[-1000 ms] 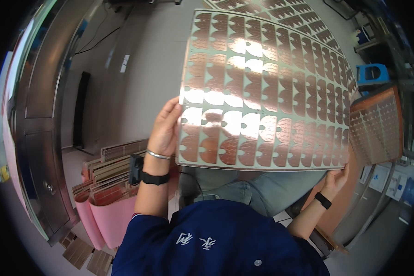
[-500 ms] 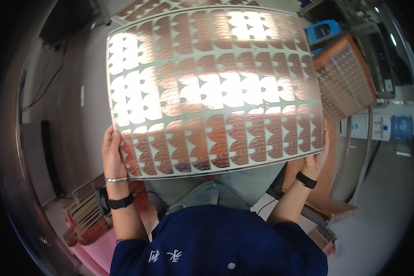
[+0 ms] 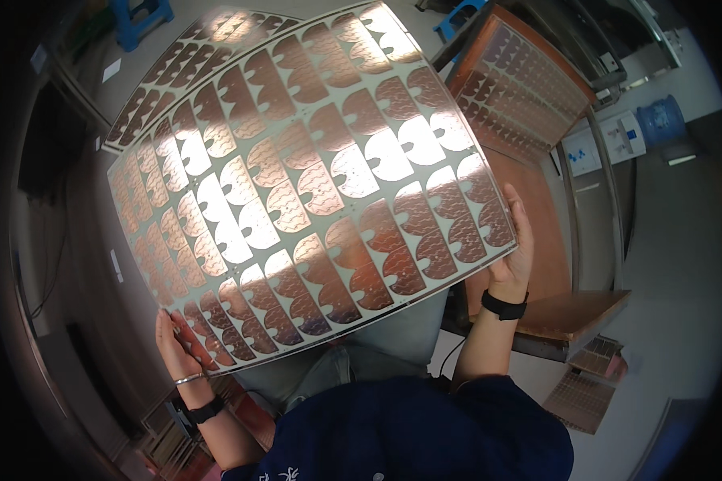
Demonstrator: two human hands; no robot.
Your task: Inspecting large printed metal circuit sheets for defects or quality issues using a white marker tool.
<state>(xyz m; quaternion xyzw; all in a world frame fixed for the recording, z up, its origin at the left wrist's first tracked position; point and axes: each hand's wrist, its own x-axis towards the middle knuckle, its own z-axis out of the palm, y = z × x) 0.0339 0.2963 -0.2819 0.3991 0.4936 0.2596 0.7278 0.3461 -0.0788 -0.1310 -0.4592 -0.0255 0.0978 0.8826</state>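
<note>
Before me is a large circuit board panel point(image 3: 317, 260), greenish with rows of rounded copper-coloured patches and bright glare across it. It tilts, with its right side higher in the picture than its left. My left hand point(image 3: 171, 345) grips its lower left corner. At the lower right corner my right hand point(image 3: 515, 244) holds the edge, fingers running up along the side. Most of the fingers' undersides are hidden by the panel. Just beyond its far edge lies a second, similar panel point(image 3: 176, 68), partly covered.
To the right a stack of patterned panels point(image 3: 521, 88) leans on a brown board point(image 3: 505, 216). Past it stand a metal frame and a blue water bottle point(image 3: 662, 119). Blue stools point(image 3: 143, 22) are at the far side. A wooden block point(image 3: 573, 321) lies near my right forearm.
The panel has turned anticlockwise, its left side coming down toward me and its right side going up. Both hands still hold it. My view has shifted, showing more of the second panel.
</note>
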